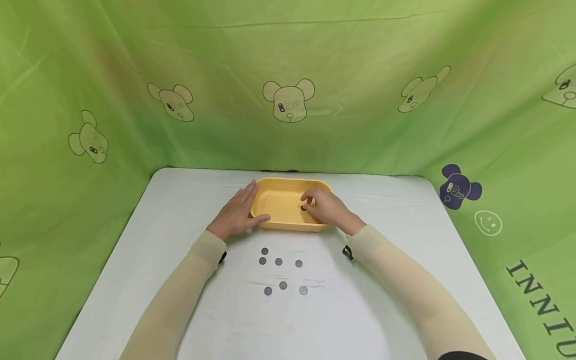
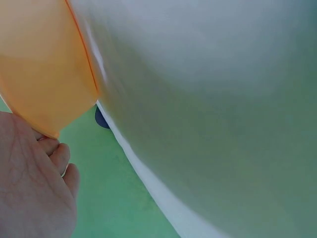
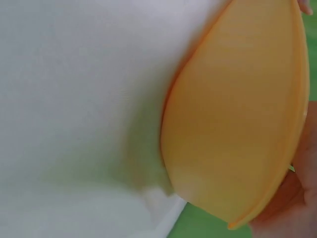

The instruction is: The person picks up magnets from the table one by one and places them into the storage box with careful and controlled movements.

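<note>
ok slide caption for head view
Left hand against a yellow tray, right hand holding a dark disc over it, seven grey discs on the table.

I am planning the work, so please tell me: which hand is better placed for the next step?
Probably the right hand: it is over the yellow tray with a dark disc at its fingertips, likely ready to release it. The left hand lies against the tray's left end, seemingly steadying it.

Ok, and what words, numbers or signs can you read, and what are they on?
"INNI", then a cut-off letter, on the green cloth backdrop at right.
White smiley sign, no words, on that backdrop.
Lettering on the printed bear faces: too small to read.
Small round grey discs and yellow oblong plastic tray: none readable.
</note>
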A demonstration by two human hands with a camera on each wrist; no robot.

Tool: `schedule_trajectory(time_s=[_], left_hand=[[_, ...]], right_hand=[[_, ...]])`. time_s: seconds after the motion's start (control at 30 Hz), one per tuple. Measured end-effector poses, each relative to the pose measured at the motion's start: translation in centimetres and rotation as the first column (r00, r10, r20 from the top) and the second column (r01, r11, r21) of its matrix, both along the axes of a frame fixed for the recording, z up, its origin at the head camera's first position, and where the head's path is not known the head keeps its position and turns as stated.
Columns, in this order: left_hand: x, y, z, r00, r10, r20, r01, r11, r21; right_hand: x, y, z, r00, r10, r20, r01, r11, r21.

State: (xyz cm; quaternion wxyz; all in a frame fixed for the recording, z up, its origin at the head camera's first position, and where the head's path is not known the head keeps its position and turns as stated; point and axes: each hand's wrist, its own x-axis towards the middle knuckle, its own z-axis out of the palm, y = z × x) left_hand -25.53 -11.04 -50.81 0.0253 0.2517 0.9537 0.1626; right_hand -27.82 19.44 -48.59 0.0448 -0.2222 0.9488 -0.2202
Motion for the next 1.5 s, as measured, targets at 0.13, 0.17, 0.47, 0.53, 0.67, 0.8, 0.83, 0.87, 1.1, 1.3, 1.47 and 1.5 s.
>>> schedule_trajectory(time_s=[0.13,0.17,0.47,0.53,0.67,0.8,0.83,0.87,1.1,1.3,1.47,1.5], left_hand=[[0.0,0.0,0.1,1.000,0.003,0.005,-0.003,1.000,0.008],[0.0,0.0,0.1,1.000,0.004,0.007,-0.004,1.000,0.007],[-0.1,-0.1,-0.1,1.000,0.003,0.006,-0.003,1.000,0.002],[-0.1,-0.1,-0.2,1.000,0.001,0.004,-0.001,1.000,0.005],[-0.1,-0.1,-0.1,1.000,-0.002,-0.001,0.002,1.000,0.007],[-0.1,-0.1,-0.1,1.000,-0.001,0.001,0.001,1.000,0.009],[-0.1,-0.1,-0.1,1.000,-0.001,0.002,0.001,1.000,0.007],[-0.1,-0.1,-0.1,1.000,0.000,0.003,0.000,1.000,0.008],[-0.1,0.0,-0.1,1.000,0.001,0.005,-0.002,1.000,0.013],[0.1,0.0,0.0,1.000,0.004,0.010,-0.004,1.000,0.008],[0.1,0.0,0.0,1.000,0.001,0.004,-0.001,1.000,0.015],[0.1,0.0,0.0,1.000,0.001,0.005,-0.001,1.000,0.015]], right_hand=[[0.6,0.3,0.3,0.999,0.009,-0.038,-0.009,1.000,-0.015],[0.8,0.3,0.4,0.999,0.012,-0.045,-0.013,1.000,-0.021],[2.9,0.9,1.2,0.996,0.032,-0.085,-0.040,0.996,-0.085],[3.4,1.1,1.3,0.995,0.040,-0.096,-0.048,0.995,-0.088],[4.4,1.4,1.7,0.992,0.055,-0.111,-0.065,0.994,-0.090],[5.6,1.5,1.9,0.991,0.055,-0.122,-0.068,0.993,-0.101],[5.9,1.6,2.0,0.991,0.055,-0.125,-0.068,0.992,-0.107],[6.2,1.6,2.0,0.990,0.055,-0.128,-0.069,0.992,-0.110],[8.4,1.4,2.4,0.980,0.075,-0.183,-0.100,0.987,-0.129],[10.0,1.2,2.1,0.974,0.110,-0.199,-0.141,0.979,-0.148],[11.1,0.9,1.3,0.978,0.121,-0.171,-0.149,0.976,-0.158],[11.3,0.9,1.1,0.978,0.125,-0.168,-0.152,0.975,-0.159]])
